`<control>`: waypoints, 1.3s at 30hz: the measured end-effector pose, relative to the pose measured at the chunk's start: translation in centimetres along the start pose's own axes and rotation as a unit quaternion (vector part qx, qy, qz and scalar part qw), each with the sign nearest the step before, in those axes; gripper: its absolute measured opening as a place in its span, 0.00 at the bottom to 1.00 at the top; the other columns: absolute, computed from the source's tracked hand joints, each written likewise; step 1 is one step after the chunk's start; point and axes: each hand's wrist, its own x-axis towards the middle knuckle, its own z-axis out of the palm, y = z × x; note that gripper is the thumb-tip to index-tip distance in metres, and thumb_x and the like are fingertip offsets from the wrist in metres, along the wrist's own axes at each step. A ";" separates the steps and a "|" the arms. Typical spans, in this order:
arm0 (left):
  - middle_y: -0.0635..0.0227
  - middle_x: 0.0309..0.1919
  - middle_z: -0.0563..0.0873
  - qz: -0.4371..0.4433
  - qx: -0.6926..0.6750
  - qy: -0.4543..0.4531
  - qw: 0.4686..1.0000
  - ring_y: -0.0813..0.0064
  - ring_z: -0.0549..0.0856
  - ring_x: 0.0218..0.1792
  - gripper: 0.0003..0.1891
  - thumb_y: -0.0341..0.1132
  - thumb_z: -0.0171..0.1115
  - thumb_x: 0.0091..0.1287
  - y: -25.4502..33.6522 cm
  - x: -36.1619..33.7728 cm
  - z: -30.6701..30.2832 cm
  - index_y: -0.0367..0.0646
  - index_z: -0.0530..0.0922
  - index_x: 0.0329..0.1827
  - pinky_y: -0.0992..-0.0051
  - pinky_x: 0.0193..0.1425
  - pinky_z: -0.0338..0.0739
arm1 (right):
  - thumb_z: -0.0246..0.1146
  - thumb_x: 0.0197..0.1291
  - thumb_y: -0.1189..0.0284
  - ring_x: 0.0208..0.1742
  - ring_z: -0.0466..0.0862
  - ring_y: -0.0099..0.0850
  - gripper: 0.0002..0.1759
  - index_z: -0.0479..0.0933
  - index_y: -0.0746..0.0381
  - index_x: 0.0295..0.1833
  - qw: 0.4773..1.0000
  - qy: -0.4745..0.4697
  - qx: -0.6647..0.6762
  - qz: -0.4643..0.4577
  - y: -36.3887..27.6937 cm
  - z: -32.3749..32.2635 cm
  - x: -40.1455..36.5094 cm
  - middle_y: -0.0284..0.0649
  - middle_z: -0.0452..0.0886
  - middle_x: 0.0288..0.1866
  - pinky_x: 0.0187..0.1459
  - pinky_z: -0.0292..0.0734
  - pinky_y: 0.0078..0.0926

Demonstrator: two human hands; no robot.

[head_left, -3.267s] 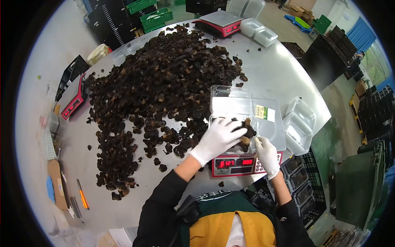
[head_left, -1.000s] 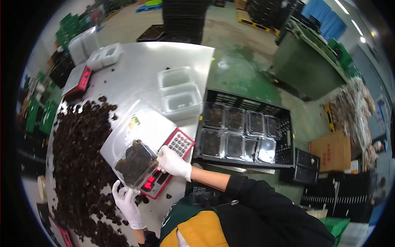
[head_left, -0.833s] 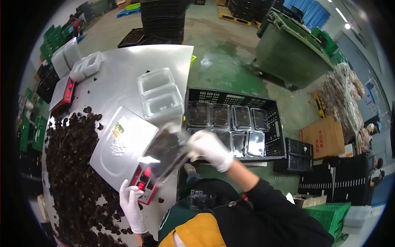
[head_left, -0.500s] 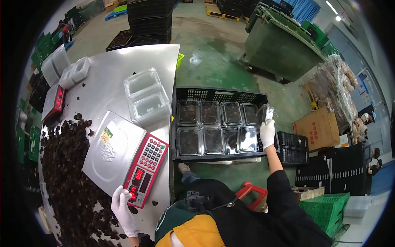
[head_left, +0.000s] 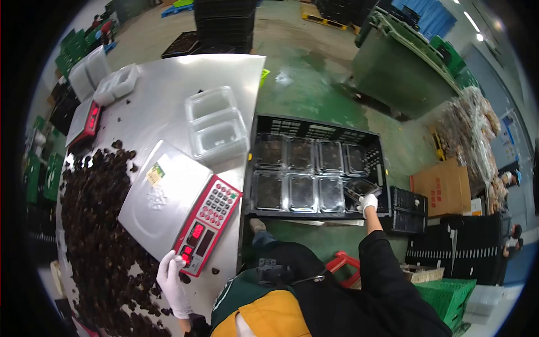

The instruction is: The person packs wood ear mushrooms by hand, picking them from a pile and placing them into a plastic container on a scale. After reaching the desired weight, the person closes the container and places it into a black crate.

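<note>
My right hand (head_left: 368, 203), in a white glove, grips the edge of a clear plastic box (head_left: 357, 189). The box is tilted in the near right corner of a black crate (head_left: 314, 123). Beside it, two rows of lidded clear boxes (head_left: 303, 194) with dark contents lie in the crate. My gloved left hand (head_left: 172, 281) is at the near corner of a red and silver weighing scale (head_left: 163, 196), its fingers partly extended against the edge by the lit display. The scale's plate carries only a label. Dark, mushroom-like pieces (head_left: 95, 224) are spread left of it.
Empty clear trays (head_left: 219, 129) sit on the metal table (head_left: 168, 78) behind the scale. A second scale (head_left: 87, 123) and more trays (head_left: 115, 83) stand farther left. Beyond the crate are a green wheeled bin (head_left: 404, 67), a cardboard box (head_left: 443, 185) and a red stool (head_left: 343, 267).
My right hand has lowered the clear box from the crate's right rim into its near right corner. The left hand stays by the scale. The camera view has shifted slightly.
</note>
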 end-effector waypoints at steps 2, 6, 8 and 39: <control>0.65 0.39 0.85 0.002 0.018 -0.001 1.000 0.77 0.83 0.41 0.13 0.28 0.54 0.72 0.7 -0.3 0.4 0.29 0.78 0.54 0.77 0.51 0.76 | 0.67 0.56 0.68 0.50 0.86 0.47 0.15 0.84 0.64 0.47 0.989 -0.055 -0.128 -0.043 -2.2 -0.5 -0.3 0.54 0.84 0.49 0.51 0.81 0.38; 0.66 0.39 0.86 0.016 0.023 0.012 1.000 0.78 0.84 0.41 0.12 0.28 0.55 0.72 1.3 -0.7 -0.1 0.30 0.80 0.53 0.78 0.51 0.77 | 0.62 0.59 0.66 0.50 0.85 0.47 0.16 0.84 0.66 0.44 0.887 -0.148 -0.320 -0.298 -9.0 1.3 -0.8 0.57 0.83 0.48 0.52 0.80 0.42; 0.66 0.39 0.86 0.015 0.012 0.024 1.000 0.78 0.84 0.41 0.12 0.28 0.55 0.72 1.1 -0.7 -0.7 0.31 0.80 0.53 0.78 0.51 0.78 | 0.58 0.63 0.63 0.45 0.87 0.45 0.19 0.84 0.69 0.43 0.867 -0.171 -0.264 -0.387 -15.7 1.4 -3.9 0.57 0.85 0.39 0.48 0.82 0.41; 0.60 0.67 0.73 0.148 0.530 0.198 0.811 0.54 0.67 0.70 0.20 0.43 0.65 0.62 -6.8 14.9 -17.1 0.55 0.82 0.57 0.54 0.66 0.65 | 0.68 0.51 0.79 0.31 0.74 0.44 0.09 0.73 0.68 0.29 0.582 -0.092 -0.020 -0.808 -45.3 -4.3 -19.5 0.47 0.72 0.27 0.36 0.70 0.37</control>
